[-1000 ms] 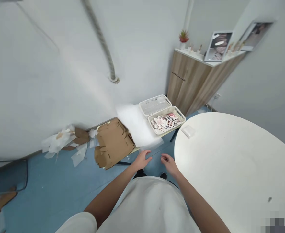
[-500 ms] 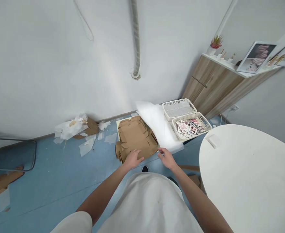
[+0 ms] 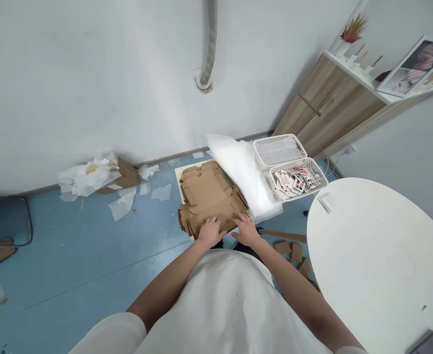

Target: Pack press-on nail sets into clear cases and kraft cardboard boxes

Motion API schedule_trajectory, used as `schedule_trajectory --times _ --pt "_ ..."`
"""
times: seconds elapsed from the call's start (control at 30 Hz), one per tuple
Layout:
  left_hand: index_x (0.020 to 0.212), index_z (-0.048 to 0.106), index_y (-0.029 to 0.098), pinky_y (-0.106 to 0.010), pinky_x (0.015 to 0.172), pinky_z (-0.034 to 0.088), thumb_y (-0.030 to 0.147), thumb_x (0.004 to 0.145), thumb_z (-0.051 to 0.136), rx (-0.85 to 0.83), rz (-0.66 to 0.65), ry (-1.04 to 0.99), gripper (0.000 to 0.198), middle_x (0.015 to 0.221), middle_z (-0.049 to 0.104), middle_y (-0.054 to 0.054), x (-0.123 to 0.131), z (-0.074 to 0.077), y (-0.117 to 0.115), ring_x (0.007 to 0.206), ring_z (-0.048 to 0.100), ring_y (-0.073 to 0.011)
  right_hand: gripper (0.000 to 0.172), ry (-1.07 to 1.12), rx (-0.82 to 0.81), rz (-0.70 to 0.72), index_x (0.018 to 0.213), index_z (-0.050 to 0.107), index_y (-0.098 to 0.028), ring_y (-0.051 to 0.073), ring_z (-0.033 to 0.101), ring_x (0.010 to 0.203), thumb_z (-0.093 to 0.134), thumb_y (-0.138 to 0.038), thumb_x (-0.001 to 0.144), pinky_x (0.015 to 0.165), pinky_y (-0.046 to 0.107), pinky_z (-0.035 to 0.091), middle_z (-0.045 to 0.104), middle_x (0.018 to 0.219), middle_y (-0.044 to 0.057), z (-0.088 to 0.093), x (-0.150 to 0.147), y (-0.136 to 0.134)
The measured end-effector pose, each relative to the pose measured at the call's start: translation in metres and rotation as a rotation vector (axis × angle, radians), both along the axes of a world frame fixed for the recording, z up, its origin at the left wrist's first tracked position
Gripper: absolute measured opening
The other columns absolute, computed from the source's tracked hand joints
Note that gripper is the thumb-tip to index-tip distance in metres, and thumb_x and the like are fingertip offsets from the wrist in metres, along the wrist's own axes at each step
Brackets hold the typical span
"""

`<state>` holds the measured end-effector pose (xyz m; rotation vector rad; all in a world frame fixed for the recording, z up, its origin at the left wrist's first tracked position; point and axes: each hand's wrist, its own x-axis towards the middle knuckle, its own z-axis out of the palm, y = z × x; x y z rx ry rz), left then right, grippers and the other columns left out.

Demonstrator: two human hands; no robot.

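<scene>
A stack of flat brown cardboard box blanks (image 3: 205, 189), with cut flaps and slots, lies low in front of me on a pale yellow sheet (image 3: 178, 173). My left hand (image 3: 210, 232) rests on the near part of the top blank, fingers stretched forward and thumb pointing right. Just right of it, my right hand (image 3: 245, 230) touches the blank near its right corner, fingers apart and thumb turned inward. Neither hand visibly grips the cardboard. White foam sheeting (image 3: 244, 177) lies along the right side of the stack.
Two white baskets (image 3: 280, 151) stand by the foam, one holding printed cards (image 3: 293, 181). A round white table (image 3: 379, 265) is at right, cardboard pieces (image 3: 296, 251) beneath it. Paper scraps and a brown box (image 3: 128, 173) sit by the wall; a wooden cabinet (image 3: 334, 103) stands behind.
Both hands have moved forward and come down onto the cardboard; the right one was beside its corner before. My view has shifted, showing more of the floor under the table.
</scene>
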<state>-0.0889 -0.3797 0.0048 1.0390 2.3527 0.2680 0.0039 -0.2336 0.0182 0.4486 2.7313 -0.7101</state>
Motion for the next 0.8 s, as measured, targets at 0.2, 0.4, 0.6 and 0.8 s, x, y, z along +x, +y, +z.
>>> schedule_trajectory --times 0.2,0.4,0.6,0.8 --pt "0.09 0.057 0.014 -0.034 0.08 0.041 0.023 0.087 0.03 -0.024 -0.104 0.045 0.028 0.093 0.059 -0.012 -0.006 -0.003 -0.008 0.093 0.055 -0.0218 0.044 0.209 0.035 -0.077 0.118 0.045 -0.016 0.025 0.036 0.118 0.05 -0.017 0.074 0.094 0.04 0.034 0.04 0.126 0.013 -0.006 -0.002 0.004" --pt "0.09 0.055 0.012 -0.034 0.065 0.045 0.014 0.08 0.036 -0.147 -0.108 0.099 0.022 0.083 0.062 -0.013 -0.005 0.007 0.001 0.081 0.06 -0.0255 0.021 0.153 -0.029 -0.065 0.095 0.055 -0.017 0.02 0.054 0.086 0.044 -0.027 0.081 0.076 0.032 0.041 0.059 0.091 0.009 0.0 -0.011 -0.003" --pt "0.089 0.054 0.012 -0.033 0.066 0.044 0.015 0.079 0.036 -0.207 -0.062 0.108 0.021 0.082 0.063 -0.012 -0.008 0.014 0.001 0.079 0.062 -0.0253 0.026 -0.027 -0.058 0.037 0.089 0.059 -0.017 0.022 0.057 0.088 0.043 -0.036 0.082 0.079 0.034 0.038 0.063 0.09 0.01 -0.002 -0.015 -0.016" --pt "0.085 0.053 0.015 -0.031 0.064 0.041 0.018 0.074 0.039 -0.174 0.023 0.103 0.018 0.08 0.062 -0.01 -0.015 0.027 -0.007 0.078 0.061 -0.024 0.055 0.028 -0.484 -0.198 0.112 0.05 -0.016 0.026 0.051 0.105 0.056 -0.051 0.07 0.085 0.038 0.039 0.055 0.114 0.014 -0.006 -0.01 -0.006"
